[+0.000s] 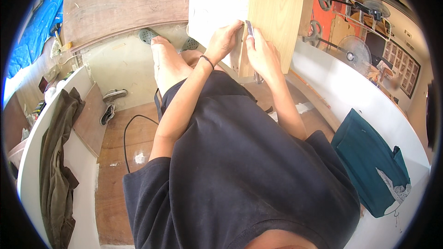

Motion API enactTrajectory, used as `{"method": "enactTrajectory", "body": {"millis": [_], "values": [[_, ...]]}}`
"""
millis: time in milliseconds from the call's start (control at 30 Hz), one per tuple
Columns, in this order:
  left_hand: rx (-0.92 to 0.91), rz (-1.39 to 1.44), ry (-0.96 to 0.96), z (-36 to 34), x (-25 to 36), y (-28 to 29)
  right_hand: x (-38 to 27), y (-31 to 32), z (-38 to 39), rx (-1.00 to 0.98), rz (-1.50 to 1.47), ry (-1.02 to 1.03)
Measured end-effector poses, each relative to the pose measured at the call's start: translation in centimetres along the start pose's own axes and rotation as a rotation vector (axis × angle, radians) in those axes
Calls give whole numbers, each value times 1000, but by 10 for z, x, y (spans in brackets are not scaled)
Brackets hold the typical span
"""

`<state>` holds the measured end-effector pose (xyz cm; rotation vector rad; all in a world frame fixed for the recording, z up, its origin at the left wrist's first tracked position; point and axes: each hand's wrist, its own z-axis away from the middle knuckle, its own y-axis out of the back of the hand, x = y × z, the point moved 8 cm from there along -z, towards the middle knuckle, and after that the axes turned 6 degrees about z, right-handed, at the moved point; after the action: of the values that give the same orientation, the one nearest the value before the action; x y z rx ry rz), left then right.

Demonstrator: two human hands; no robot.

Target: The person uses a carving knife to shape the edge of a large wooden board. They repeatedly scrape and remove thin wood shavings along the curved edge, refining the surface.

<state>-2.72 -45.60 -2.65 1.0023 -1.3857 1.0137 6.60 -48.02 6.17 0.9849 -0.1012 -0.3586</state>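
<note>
panel: wooden box-like panel [272,9] stands upright in front of the person's knees, pale wood grain on the right face, whitish face on the left, corner edge running down between the two hands.
left hand: left hand [224,41] pressed against the panel's corner edge, fingers curled onto the whitish face; dark band on the wrist. Bracing it, not wrapped around anything I can see.
right hand: right hand [260,53] on the wood-grain side, fingers closed around a small dark tool [249,28] held upright against the corner edge. Can't tell what kind of tool, too small.
hands: close together, either side of the same edge, not touching each other.
person: dark shirt, dark shorts, bare left knee [166,60] just left of the panel.
floor: brown boards; black cable [125,133] loops across them; pair of sandals [111,103] near the left.
left side: white board [32,143] with an olive cloth [57,157] draped over it.
right side: white surface with a teal cloth [369,161] on it; standing fan [355,50] beyond, near the orange wall.
back: large brown plywood sheet [120,0] lying beyond the panel, blue tarp [34,23] far left.
</note>
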Motion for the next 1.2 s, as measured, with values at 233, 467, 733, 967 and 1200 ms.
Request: {"method": "enactTrajectory", "body": {"millis": [233,467,733,967,1200], "values": [[-25,-10,28,0,-6,-2,-2,2,0,-2,13,20],[16,-1,-21,0,-1,0,0,1,0,-6,-11,16],[4,-7,-11,-1,-6,-3,1,2,0,-32,-14,12],[-2,-9,11,-1,-6,-3,0,2,-6,-26,20,66],[-83,-38,61,9,-11,-5,-8,5,-15,-134,56,50]]}}
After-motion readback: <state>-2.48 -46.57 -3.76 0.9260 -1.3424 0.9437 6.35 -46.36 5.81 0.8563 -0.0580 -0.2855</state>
